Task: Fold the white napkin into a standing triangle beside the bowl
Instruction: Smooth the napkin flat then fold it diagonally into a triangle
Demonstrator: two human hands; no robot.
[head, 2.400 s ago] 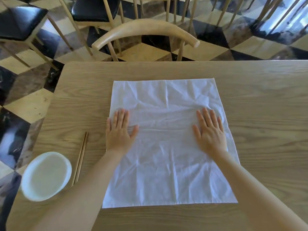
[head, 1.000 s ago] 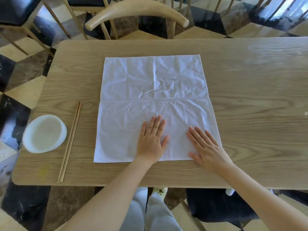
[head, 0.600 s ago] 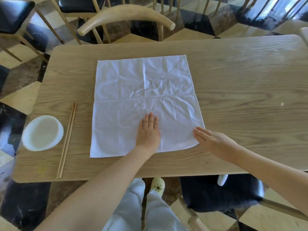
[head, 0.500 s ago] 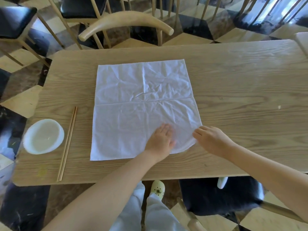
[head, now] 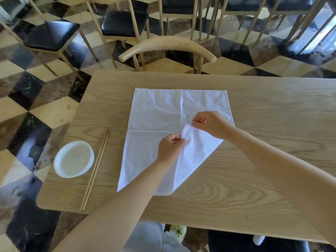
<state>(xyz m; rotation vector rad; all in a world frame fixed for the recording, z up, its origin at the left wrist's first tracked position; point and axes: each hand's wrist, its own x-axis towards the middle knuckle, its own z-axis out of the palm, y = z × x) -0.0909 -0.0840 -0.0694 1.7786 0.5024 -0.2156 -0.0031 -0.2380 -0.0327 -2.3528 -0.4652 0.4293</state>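
Observation:
The white napkin (head: 156, 110) lies spread on the wooden table (head: 254, 170), creased across its middle. Its near right corner is folded up and inward to the centre, leaving a slanted edge on the near right side. My right hand (head: 209, 124) pinches that folded corner at the napkin's centre. My left hand (head: 169, 146) pinches the same flap just below and to the left. The white bowl (head: 74, 159) sits at the table's near left, apart from the napkin.
A pair of wooden chopsticks (head: 95, 169) lies between the bowl and the napkin. A curved wooden chair back (head: 167, 47) stands at the table's far edge. More black-seated chairs stand on the checkered floor beyond. Bare tabletop extends to the right.
Both hands left the flat napkin, took hold of its near right corner and carried it up to the centre, making a diagonal fold. The camera view shifted.

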